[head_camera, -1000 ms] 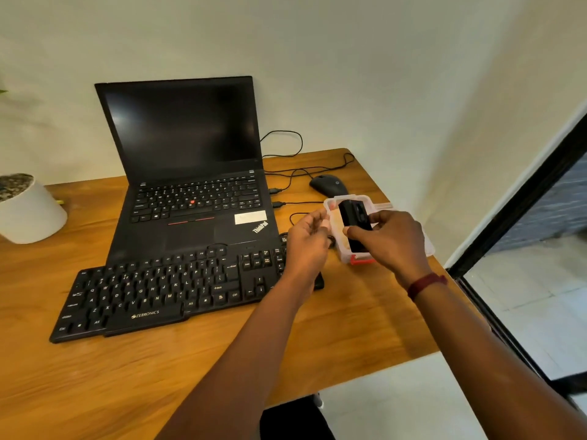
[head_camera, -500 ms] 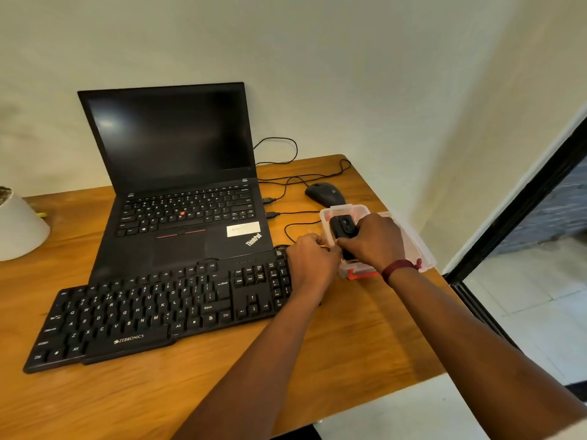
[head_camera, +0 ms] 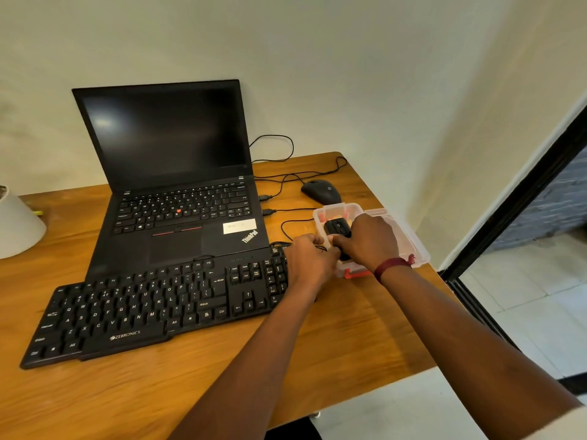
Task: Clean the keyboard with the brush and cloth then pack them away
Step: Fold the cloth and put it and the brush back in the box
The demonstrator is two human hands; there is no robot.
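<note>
A clear plastic box (head_camera: 337, 207) with red latches stands on the wooden table, right of the black keyboard (head_camera: 158, 306). Its open lid (head_camera: 413, 249) lies to the right. A black brush (head_camera: 336, 226) lies inside the box. My right hand (head_camera: 370, 239) reaches over the box, fingers curled round the brush's near end. My left hand (head_camera: 309, 258) has curled fingers at the box's left wall and holds it. Something yellowish (head_camera: 333, 214) shows at the box's far end; I cannot tell what it is.
An open black laptop (head_camera: 178, 185) stands behind the keyboard. A black mouse (head_camera: 321, 190) and cables lie behind the box. A white pot (head_camera: 19, 227) sits at the left. The table's right edge (head_camera: 438, 296) runs close to the box, with floor beyond.
Both hands have brought the box down from above the table onto its surface. My right hand has closed over the brush inside it.
</note>
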